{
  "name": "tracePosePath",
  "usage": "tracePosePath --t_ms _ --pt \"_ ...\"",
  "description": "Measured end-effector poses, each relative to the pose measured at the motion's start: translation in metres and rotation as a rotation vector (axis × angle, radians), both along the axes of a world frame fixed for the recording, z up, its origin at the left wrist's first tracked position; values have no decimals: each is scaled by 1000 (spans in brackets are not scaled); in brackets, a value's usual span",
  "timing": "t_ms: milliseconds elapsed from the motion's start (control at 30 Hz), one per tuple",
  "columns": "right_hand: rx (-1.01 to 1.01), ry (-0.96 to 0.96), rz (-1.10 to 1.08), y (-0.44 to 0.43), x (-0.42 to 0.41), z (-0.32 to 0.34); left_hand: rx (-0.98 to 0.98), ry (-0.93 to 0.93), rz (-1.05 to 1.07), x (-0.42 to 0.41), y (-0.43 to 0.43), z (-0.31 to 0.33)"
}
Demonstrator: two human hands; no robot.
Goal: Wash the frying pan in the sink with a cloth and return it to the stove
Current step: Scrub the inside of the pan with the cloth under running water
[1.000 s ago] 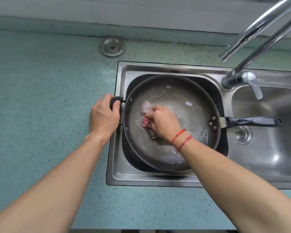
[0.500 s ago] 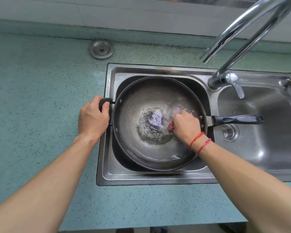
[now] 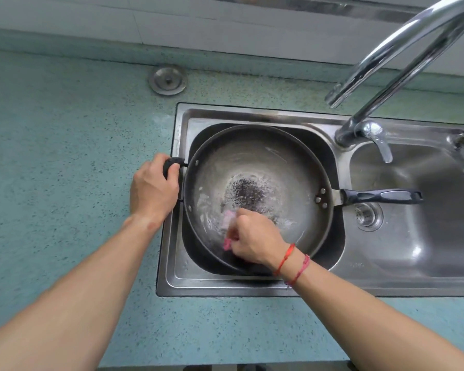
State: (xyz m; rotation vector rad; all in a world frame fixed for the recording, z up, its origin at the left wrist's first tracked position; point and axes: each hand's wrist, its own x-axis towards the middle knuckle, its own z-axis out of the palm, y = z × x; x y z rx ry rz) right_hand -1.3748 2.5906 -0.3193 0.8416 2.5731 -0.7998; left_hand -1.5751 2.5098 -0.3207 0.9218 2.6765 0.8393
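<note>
Sink (image 3: 252,286) holds pan (image 3: 284,167) in its left basin, long handle (image 3: 381,196) reaching over the right basin. Left hand (image 3: 153,191) grips the short handle (image 3: 172,164). Right hand (image 3: 255,242), fingers curled, presses cloth (image 3: 229,218) inside pan.

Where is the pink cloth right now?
In the head view, the pink cloth is inside the frying pan, toward its near edge, gripped by the right hand, just below the dark patch in the pan's middle.
</note>
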Motion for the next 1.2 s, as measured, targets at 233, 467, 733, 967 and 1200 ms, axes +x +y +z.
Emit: tracePosePath --t_ms 233,467,733,967,1200 --pt "160 175 41 27 -47 -23 3 10 -1 -2 0 -4" --pt "376 48 -10 67 -35 -28 15 22 -6 -3 -2 -7" --pt "458 -231 -142 81 22 -10 16 24 -14 -3 -2 -6" --pt "294 -314 -2 42 42 11 20 -1 -7 0 -1 -3" --pt "-68 -169 28 2 9 13 19 -19 -5 -1 -2 -1"
